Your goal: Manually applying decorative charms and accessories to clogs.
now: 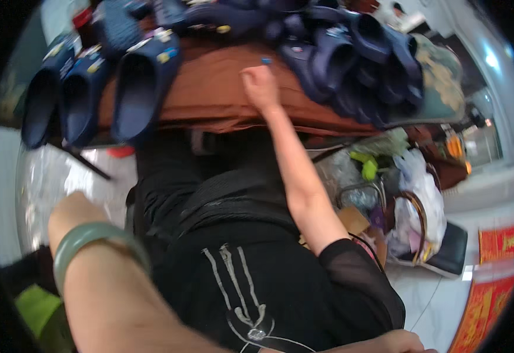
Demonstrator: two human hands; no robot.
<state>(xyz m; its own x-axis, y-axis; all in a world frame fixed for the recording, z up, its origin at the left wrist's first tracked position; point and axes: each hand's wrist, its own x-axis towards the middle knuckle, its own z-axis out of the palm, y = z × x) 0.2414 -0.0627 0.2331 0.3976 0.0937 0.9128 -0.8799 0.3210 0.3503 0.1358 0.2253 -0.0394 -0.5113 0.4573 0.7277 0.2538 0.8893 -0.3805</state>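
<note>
My right hand (260, 87) is closed with curled fingers over the brown cloth (213, 82) on the table. Whether something sits in its grip I cannot make out. A tiny blue piece (266, 61) lies just beyond its knuckles. At the left, close and blurred, my left hand (77, 209) bends away beyond a pale green bangle (95, 235), so its fingers are hidden. Dark blue clogs with colourful charms stand at the table's left edge, one large clog (142, 88) nearest the cloth. More dark blue clogs (351, 65) are heaped at the right.
Right of my body, a white plastic bag (418, 206) rests on a black seat (448, 250), near clear wrapping and a bright green item (367, 166). Red and gold printed sheets (504, 241) are at the far right. Some blurred skin shows along the lower edge.
</note>
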